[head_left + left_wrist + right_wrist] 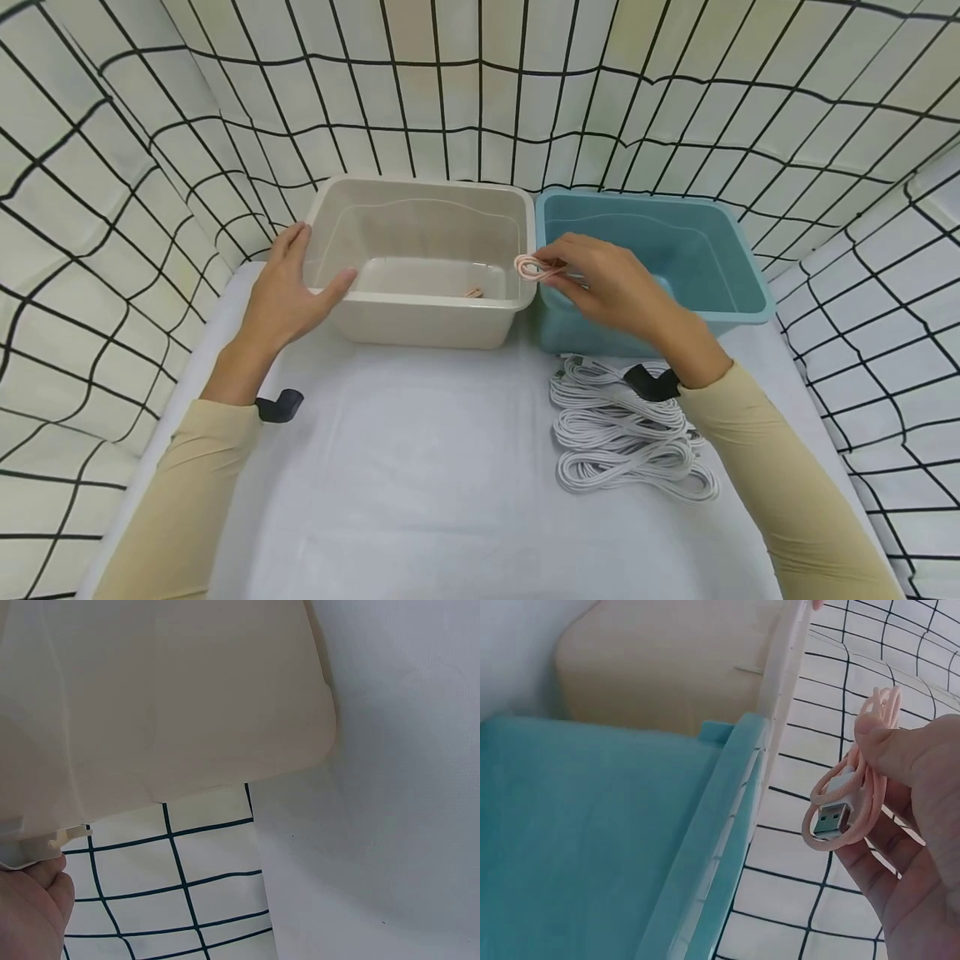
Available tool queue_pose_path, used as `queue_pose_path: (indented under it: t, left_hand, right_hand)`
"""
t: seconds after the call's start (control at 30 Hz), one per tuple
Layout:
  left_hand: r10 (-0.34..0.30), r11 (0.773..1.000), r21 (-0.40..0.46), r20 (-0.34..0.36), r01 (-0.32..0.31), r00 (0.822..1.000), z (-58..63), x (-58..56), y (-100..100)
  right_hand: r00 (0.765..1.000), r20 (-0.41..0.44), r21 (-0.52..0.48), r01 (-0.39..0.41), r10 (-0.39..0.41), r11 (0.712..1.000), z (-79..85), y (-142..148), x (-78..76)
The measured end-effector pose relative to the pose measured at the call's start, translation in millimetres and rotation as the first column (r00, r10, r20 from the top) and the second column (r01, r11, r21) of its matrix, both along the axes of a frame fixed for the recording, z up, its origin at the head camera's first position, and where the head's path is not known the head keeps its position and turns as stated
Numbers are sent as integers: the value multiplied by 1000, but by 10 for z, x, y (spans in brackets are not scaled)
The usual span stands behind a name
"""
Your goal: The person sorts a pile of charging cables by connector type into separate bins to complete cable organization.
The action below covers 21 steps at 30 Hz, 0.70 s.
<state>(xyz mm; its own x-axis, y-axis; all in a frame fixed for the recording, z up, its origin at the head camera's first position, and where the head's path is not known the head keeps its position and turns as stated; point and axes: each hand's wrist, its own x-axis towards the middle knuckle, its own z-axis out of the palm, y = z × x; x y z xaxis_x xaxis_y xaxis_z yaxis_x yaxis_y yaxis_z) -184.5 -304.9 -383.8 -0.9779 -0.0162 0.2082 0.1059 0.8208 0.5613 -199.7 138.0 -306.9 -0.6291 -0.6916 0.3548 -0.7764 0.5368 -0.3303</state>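
My right hand point(611, 279) pinches a coiled pink USB cable point(531, 267) above the spot where the two bins' rims meet. Its metal USB plug point(831, 820) shows in the right wrist view. At the left end of the beige bin point(420, 323), my left hand point(288, 292) grips the rim, thumb over the front edge and fingers along the side. A small pinkish piece point(474, 292) lies on that bin's floor, mostly hidden by the front wall. The teal bin point(720, 258) stands under my right hand; part of its inside is hidden.
Several coiled white cables point(622, 433) lie stacked in front of the teal bin, partly beneath my right wrist. A white cloth point(405, 467) covers the table. Black wire grid panels point(480, 100) with pale sheeting behind them enclose the back and both sides.
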Motion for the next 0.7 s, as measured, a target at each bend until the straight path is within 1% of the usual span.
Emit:
queue_pose_path:
  t: [0.13,0.27,0.47,0.57,0.7]
  left_hand:
    - [0,1000,2,1,0,1000,9,10,7]
    - [-1,1000,4,0,1,1000,30,12,4]
    - [-6,1000,4,-1,6,1000,53,5,-11]
    - [0,1000,1,-2,0,1000,53,5,-9]
    - [3,1000,20,10,-3,1000,38,11,38]
  right_hand:
    - [997,78,-27,-2,4,1000,19,-100,-89]
    - [993,118,-35,-3,7,999,-3,-204,-147]
    - [992,122,-1,8,-8,1000,22,-348,-231]
    - [992,125,7,-10,9,1000,59,-423,-302]
    - [991,128,17,-35,32,999,121,-502,-385]
